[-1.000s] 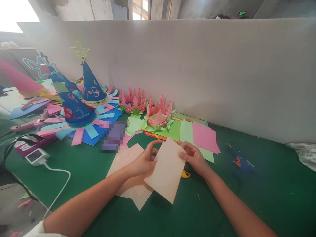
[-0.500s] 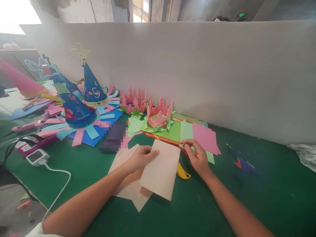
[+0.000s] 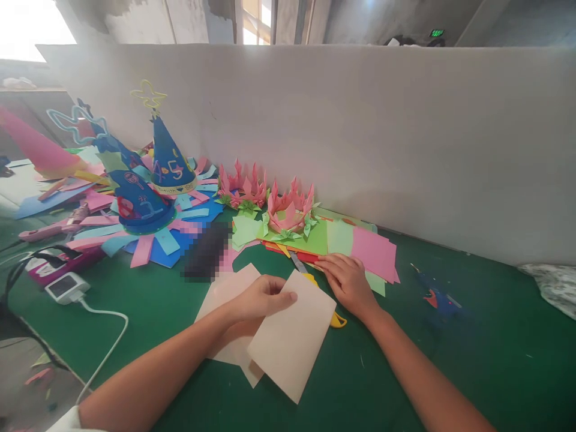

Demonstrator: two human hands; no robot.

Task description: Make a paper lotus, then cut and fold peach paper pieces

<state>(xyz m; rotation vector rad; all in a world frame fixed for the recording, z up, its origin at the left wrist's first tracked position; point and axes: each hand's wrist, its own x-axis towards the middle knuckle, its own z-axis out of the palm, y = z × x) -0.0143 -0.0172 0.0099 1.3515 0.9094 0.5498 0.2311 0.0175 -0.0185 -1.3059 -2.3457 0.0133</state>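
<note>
My left hand (image 3: 263, 295) pinches a folded sheet of pale paper (image 3: 294, 336) between thumb and fingers, tilted above the table. More pale sheets (image 3: 216, 309) lie under that hand. My right hand (image 3: 348, 282) rests at the front edge of the stack of coloured paper (image 3: 310, 239), fingers stretched forward and nothing visible in them. Between the hands lies a yellow utility knife (image 3: 338, 320), its metal blade pointing toward the stack and its middle partly covered by the folded sheet.
Pink paper crowns (image 3: 290, 210) with green leaves stand at the back. Decorated blue cone hats (image 3: 168, 159) are on the left, near a white charger (image 3: 67, 288) with a cable. A blue glue gun (image 3: 443, 300) lies right. A pale board (image 3: 382, 132) closes the back.
My left hand has turned the folded sheet and brought it slightly lower and right. My right hand has lowered from a pinched pose onto the stack's edge, and the knife's blade now shows.
</note>
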